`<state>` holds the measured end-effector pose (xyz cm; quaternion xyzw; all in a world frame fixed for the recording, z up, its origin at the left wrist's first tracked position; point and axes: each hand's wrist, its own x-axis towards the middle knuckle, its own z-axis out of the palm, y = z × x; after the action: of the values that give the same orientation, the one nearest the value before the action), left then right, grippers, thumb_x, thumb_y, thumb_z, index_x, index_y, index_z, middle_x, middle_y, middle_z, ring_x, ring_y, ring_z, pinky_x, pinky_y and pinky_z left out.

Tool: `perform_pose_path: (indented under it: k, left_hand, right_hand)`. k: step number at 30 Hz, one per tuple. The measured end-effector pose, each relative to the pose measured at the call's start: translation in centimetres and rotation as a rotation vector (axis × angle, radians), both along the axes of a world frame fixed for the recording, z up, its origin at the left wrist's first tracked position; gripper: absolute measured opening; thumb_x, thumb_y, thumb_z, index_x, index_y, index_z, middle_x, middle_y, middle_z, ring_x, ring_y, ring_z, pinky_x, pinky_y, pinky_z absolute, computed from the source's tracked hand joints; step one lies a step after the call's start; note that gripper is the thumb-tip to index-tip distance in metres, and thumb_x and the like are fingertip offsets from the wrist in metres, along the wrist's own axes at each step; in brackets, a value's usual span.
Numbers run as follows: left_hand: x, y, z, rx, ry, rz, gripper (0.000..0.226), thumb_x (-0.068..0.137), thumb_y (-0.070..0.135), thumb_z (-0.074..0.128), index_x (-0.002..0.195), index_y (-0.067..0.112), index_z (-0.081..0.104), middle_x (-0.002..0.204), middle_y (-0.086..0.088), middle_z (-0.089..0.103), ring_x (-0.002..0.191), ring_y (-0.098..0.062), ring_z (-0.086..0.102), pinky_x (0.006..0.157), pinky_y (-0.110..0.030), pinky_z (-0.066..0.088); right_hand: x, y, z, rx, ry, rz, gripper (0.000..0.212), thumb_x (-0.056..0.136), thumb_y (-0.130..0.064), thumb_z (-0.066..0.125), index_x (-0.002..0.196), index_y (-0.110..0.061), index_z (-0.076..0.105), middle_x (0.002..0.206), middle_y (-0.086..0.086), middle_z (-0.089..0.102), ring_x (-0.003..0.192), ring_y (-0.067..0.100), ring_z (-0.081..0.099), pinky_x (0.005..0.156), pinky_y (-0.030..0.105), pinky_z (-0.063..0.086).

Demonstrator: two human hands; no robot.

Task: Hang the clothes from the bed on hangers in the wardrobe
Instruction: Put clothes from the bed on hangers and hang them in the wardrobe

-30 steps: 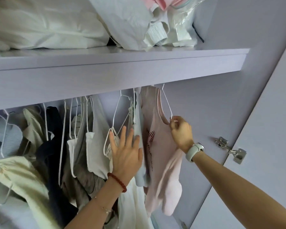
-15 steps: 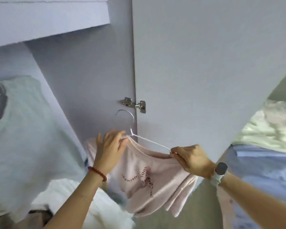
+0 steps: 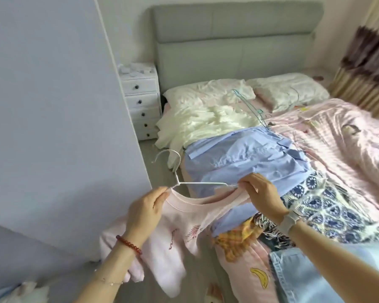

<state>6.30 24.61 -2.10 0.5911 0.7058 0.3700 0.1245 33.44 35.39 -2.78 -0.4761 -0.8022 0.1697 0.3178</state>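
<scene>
Between the two hands, a white hanger (image 3: 197,182) carries a pink top (image 3: 179,224), the left hand (image 3: 147,211) pinching the collar beside the hook and the right hand (image 3: 260,193) pinching the hanger's far end, with the clothes-strewn bed (image 3: 337,132) just beyond the right hand.

Bed (image 3: 348,136): pink printed cover, grey headboard behind.
Head end: two pale pillows (image 3: 287,90), a cream garment (image 3: 206,123) and loose wire hangers (image 3: 256,112) beyond the fingertips.
Middle: light blue shirt (image 3: 245,160) just past the fingers.
Near edge: blue-patterned cloth (image 3: 328,204), yellow plaid piece (image 3: 239,239), denim (image 3: 298,272) under the right wrist.
</scene>
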Motion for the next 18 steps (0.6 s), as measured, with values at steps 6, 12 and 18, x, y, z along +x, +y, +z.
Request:
perform_pose_path:
  k: [6,12,18]
  left_hand:
    - [6.3,8.2,0.3,-0.039,0.095,-0.164,0.027,0.090,0.031,0.055,0.097,0.010,0.071,0.080,-0.011,0.071,0.077,-0.021,0.059,0.058,-0.019,0.036]
    - [9.6,13.0,-0.3,-0.029,-0.072,-0.225,0.020,0.089,0.014,0.060,0.104,0.006,0.070,0.101,0.003,0.067,0.096,0.005,0.052,0.077,0.000,0.038]
    - [9.6,17.1,-0.4,-0.056,-0.110,-0.339,0.020,0.087,0.017,0.061,0.102,0.006,0.071,0.095,0.009,0.064,0.089,0.002,0.057,0.078,-0.005,0.041]
  right_hand:
    - [5.9,4.3,0.8,0.100,0.120,-0.127,0.018,0.084,-0.010,0.052,0.080,-0.002,0.067,0.077,0.008,0.066,0.073,0.021,0.059,0.066,0.026,0.046]
    - [6.9,7.0,-0.6,0.153,0.065,-0.027,0.030,0.089,-0.026,0.047,0.091,-0.008,0.071,0.087,0.004,0.068,0.080,0.022,0.060,0.068,0.032,0.051]
    - [7.8,8.9,-2.7,0.163,-0.275,-0.018,0.035,0.088,-0.032,0.040,0.098,-0.012,0.067,0.074,-0.003,0.068,0.066,0.020,0.060,0.066,0.027,0.036]
